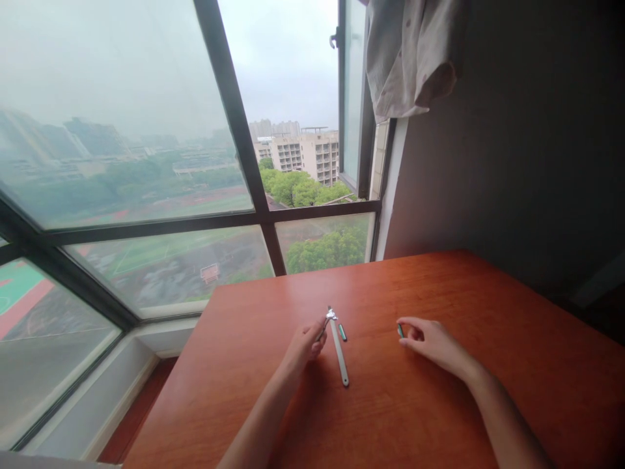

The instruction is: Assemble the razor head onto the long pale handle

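On the reddish wooden table (439,417) my left hand (303,345) pinches one leg of a metal drawing compass (336,345) near its hinge. The compass's long pale leg lies flat, pointing toward me. A small green piece (342,333) rests on the table just right of the compass. My right hand (432,342) rests further right, its fingers closed on another small green piece (400,330).
The table stands in a corner. A large window (234,130) with dark frames runs along its far and left sides, and a grey wall (512,143) is on the right. A pale shirt (410,55) hangs by the open window pane above.
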Motion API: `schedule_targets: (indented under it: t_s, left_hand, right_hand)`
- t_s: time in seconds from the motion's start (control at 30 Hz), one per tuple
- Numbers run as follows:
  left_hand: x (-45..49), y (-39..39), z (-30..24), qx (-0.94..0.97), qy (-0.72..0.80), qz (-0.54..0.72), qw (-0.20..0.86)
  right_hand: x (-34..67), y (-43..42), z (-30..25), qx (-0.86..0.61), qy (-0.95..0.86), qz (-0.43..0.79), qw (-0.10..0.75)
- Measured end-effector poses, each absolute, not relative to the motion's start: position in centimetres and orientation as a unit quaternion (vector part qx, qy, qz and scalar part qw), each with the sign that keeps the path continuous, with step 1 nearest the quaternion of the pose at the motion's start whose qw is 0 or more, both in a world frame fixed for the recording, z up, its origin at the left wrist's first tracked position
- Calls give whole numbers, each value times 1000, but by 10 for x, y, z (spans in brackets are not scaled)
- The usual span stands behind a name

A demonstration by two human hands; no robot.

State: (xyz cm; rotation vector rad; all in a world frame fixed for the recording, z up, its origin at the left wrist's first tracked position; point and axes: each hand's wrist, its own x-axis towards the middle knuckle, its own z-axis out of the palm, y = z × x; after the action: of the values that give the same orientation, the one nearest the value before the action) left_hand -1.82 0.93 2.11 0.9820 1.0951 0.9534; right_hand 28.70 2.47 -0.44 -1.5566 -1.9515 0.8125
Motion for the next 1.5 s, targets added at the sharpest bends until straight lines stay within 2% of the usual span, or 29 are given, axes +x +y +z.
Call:
schedule_targets:
  t_s: [0.27,0.6,0.97,1.23,1.37,1.5]
  left_hand:
    - [-19,14,17,437,490,414,631]
    - [-21,16,14,442,495,416,621]
    - [-22,20,10,449,494,425,612]
    - [-22,20,9,452,495,423,610]
    - [-22,20,8,449,495,420,614]
    - [-22,20,8,450,491,423,614]
  right_hand:
    - [343,34,-18,-612,-722,276,165]
    - [339,35,-15,-614,-711,294,175]
    - [338,35,-8,-633,-714,246,171]
    - [256,24,19,-567,-767,222,203]
    - [197,16,26,-534,-792,227,191]
    - [150,6,23,-569,-785,183,163]
